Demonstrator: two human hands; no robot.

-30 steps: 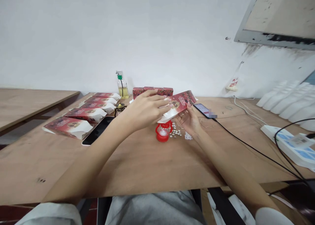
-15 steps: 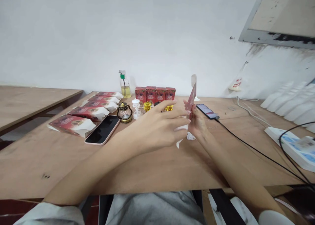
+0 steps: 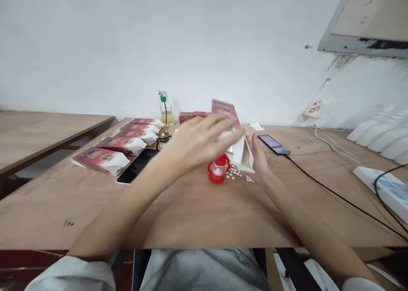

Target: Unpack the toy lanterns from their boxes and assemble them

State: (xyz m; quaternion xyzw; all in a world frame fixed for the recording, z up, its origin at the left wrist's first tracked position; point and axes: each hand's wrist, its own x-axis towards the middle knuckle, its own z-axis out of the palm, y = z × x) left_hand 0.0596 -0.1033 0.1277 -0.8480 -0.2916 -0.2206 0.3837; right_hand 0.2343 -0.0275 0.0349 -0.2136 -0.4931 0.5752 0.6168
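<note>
Beyond the hands' [image 3: 204, 140] tilted carton [image 3: 238, 151], a bottle [image 3: 165, 111] holds yellow liquid [image 3: 167, 120].

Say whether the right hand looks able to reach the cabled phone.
Likely yes: the phone lies just past the right hand, with nothing visible between them, though that hand seems busy with the box.

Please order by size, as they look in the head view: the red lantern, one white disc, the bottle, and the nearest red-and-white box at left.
1. Nearest red-and-white box
2. Red lantern and bottle: too alike to rank
3. White disc
</note>
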